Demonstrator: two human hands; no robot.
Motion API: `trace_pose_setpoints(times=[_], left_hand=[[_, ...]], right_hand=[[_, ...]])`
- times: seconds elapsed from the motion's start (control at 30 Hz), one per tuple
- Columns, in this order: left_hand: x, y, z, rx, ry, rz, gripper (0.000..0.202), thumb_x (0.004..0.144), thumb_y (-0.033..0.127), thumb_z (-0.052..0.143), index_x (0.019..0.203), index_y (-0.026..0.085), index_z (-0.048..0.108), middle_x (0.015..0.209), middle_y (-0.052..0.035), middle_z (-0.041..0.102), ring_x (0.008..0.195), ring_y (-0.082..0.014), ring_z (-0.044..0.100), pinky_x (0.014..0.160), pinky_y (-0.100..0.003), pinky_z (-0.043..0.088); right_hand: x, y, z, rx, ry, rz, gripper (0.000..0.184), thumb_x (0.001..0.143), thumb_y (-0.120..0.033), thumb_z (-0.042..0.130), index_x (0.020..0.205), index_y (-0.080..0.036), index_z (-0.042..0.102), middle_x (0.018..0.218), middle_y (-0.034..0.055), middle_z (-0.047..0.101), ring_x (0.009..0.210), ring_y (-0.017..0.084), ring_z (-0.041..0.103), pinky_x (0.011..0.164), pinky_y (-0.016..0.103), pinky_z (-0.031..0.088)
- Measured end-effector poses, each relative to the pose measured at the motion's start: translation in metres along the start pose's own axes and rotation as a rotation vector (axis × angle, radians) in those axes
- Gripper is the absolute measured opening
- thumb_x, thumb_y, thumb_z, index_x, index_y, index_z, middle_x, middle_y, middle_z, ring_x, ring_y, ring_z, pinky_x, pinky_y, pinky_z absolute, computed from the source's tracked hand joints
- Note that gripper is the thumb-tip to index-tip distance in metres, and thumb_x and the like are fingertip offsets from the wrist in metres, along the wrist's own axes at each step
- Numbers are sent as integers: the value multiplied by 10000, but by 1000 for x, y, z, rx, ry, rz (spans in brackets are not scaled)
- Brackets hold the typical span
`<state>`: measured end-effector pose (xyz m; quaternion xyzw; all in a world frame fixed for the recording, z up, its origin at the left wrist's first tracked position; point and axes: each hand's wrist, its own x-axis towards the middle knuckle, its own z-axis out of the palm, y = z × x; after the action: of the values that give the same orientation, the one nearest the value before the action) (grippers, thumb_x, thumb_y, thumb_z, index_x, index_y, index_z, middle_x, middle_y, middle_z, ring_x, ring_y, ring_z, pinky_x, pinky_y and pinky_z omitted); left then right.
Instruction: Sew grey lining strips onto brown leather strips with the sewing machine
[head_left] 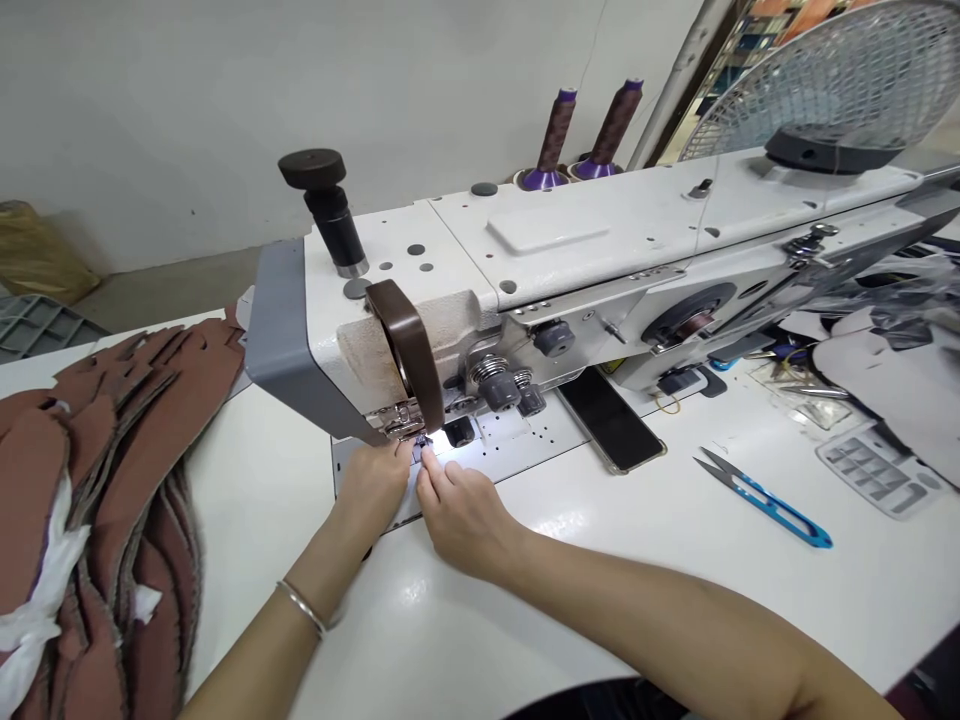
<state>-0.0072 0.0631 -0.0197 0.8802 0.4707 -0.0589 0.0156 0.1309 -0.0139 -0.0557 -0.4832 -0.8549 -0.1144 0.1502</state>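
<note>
Brown strap [409, 345] arcs up off sewing machine [600, 235] foot, 12 o'clock of hands; seems light, pliant, floppy; left hand [371, 485], right hand [461, 510] fingertips pinched together on its lower end, likely soundest hold.

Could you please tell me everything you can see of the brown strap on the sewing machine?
The brown strap is a smooth, leather-like band with a sheen. It arches as a loop over the front of the sewing machine head, and its lower end drops to the lit needle area. There fingertips of the left hand and right hand reach that end; the grip is too small to tell.
</note>
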Motion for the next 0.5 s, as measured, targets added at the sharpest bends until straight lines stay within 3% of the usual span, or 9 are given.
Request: trace_pose_setpoints(times=[0.3,0.5], left_hand=[[-1,0,-2,37,-20,24,309,902,84,402,1030,120,681,947,-144,717,799,-265,677,642,-333,457],[-5,4,-1,26,50,78,270,876,48,453,992,116,686,938,-136,712,814,-256,678,663,-342,507]], right_hand=[[-1,0,3,-23,-16,10,386,804,-47,392,1125,-7,602,1278,286,563,696,239,536,502,328,386],[-2,-1,1,-30,-53,13,425,777,-45,420,1159,-10,603,1295,262,562,723,241,546,532,338,424]])
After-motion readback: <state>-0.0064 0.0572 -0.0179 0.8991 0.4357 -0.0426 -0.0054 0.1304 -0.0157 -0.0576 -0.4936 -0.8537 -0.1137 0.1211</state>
